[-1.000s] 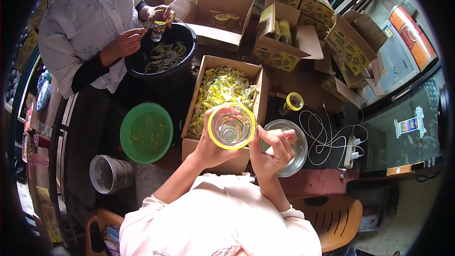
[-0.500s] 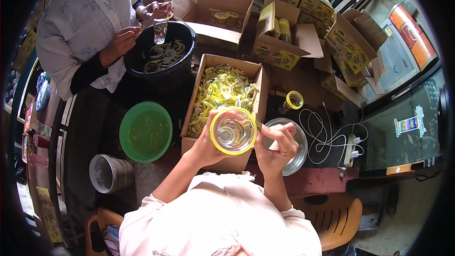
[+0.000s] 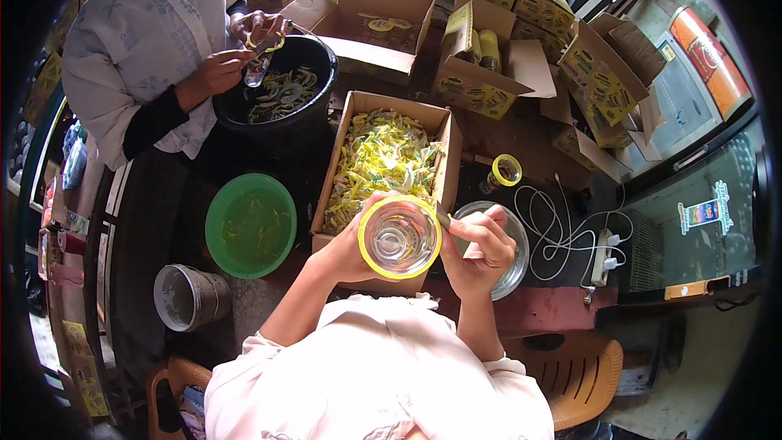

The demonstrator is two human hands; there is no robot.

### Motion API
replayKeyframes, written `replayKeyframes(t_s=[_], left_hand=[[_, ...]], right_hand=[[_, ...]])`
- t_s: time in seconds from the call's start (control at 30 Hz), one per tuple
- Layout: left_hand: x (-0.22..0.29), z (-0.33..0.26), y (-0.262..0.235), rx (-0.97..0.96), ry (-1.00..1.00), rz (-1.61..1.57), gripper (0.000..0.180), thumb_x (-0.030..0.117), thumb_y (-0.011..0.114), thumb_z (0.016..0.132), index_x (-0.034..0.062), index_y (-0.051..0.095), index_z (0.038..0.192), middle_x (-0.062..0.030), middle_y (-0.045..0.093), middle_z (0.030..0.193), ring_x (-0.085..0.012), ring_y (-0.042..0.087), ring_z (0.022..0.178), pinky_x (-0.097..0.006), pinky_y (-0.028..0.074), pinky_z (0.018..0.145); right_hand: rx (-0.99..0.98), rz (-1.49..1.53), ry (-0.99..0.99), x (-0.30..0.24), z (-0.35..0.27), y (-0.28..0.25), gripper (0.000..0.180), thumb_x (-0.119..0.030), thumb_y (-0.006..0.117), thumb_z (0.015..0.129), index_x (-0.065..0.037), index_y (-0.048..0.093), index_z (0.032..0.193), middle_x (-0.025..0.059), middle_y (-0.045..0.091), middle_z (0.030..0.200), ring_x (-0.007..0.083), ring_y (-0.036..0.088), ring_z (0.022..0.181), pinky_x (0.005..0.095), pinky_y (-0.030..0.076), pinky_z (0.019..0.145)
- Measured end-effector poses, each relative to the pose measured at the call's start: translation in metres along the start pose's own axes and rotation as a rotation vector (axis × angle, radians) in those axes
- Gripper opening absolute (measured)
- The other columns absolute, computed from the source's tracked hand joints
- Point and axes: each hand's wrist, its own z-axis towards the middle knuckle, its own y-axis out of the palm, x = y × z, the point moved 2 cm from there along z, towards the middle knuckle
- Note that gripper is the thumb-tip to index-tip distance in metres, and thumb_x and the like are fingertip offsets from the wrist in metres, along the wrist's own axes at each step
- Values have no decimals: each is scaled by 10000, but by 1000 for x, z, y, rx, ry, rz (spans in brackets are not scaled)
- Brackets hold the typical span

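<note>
A clear cup [image 3: 394, 238] with a yellow rim is in my left hand [image 3: 346, 251], its open mouth facing up toward me. My left fingers wrap round its far left side. Just right of the rim, my right hand [image 3: 479, 251] pinches a thin, dark, blade-like piece [image 3: 443, 217] between thumb and fingers, close to the yellow edge. Beyond the cup stands an open cardboard box [image 3: 450, 138] heaped with yellow and clear plastic strips [image 3: 383, 159]. Part of a clear round basin [image 3: 515, 265] shows behind my right hand.
Left lie a green basin [image 3: 213, 232] of water with strips and a grey bucket [image 3: 189, 297]. Another yellow-rimmed cup [image 3: 506, 169] stands right, near white cables [image 3: 547, 232]. A co-worker [image 3: 155, 41] handles a cup over a black bucket [image 3: 330, 73]. Open cartons [image 3: 481, 81] fill the back.
The cup in my left hand has come slightly nearer to me. My right hand has barely moved. The co-worker's cup has tilted and shifted left.
</note>
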Motion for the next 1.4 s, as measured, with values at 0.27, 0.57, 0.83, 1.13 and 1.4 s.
replayKeyframes(t_s=[0.27,0.57,0.83,1.13,1.4], left_hand=[[13,10,-6,20,-16,-238,655,169,807,507,46,511,1079,-98,510,1052,-235,489,999,-330,401,879],[5,23,-1,151,164,2,683,89,804,522,43,419,1085,-80,411,1032,-230,458,1011,-324,397,860],[1,24,-1,131,138,79,634,83,798,540,65,404,1037,-95,420,998,-247,450,987,-336,395,836],[5,24,-20,12,1,-44,638,118,816,526,44,479,1062,-93,443,1046,-223,484,1000,-319,407,860],[5,48,-48,-119,25,51,698,130,825,506,37,435,1077,-92,451,1044,-221,466,1016,-308,408,866]], right_hand=[[-56,-101,-46,-1,3,-2,196,-10,718,582,-144,645,705,-24,571,567,82,476,491,261,255,619],[14,-104,-40,3,7,1,199,2,707,589,-141,641,711,-25,551,564,90,468,492,265,263,621],[25,-153,-46,2,5,-2,193,5,695,589,-146,629,690,-27,548,567,91,465,503,265,264,614],[-149,-97,1,1,17,0,166,34,706,600,-73,629,700,24,590,591,114,514,521,254,288,628],[-89,-128,9,3,35,13,183,-1,703,605,-138,647,713,-17,568,577,99,459,504,256,276,601]])
